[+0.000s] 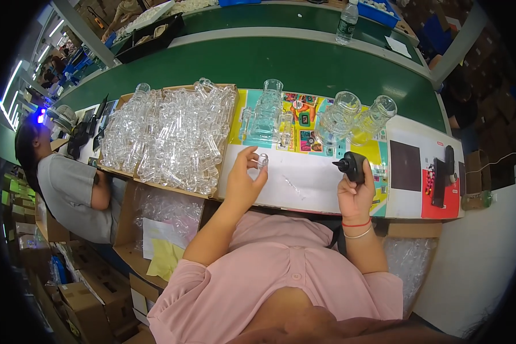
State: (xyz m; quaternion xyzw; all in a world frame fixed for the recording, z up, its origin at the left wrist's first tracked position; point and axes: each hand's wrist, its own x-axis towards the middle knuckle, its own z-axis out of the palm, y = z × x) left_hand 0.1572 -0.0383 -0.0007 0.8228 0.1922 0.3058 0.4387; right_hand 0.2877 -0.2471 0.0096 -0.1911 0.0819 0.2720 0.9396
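Left hand [242, 179]: fingers pinching a small clear plastic cap [262, 161], probably round, above the desk [304, 183].
Right hand [355, 195]: fingers wrapping tight around a black handheld tool [350, 165].

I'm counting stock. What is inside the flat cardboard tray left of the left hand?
The cardboard tray is heaped with clear plastic parts, piled above its rim. The heap covers the tray's floor, so anything underneath cannot be seen. The left hand holds one small clear piece beside it.
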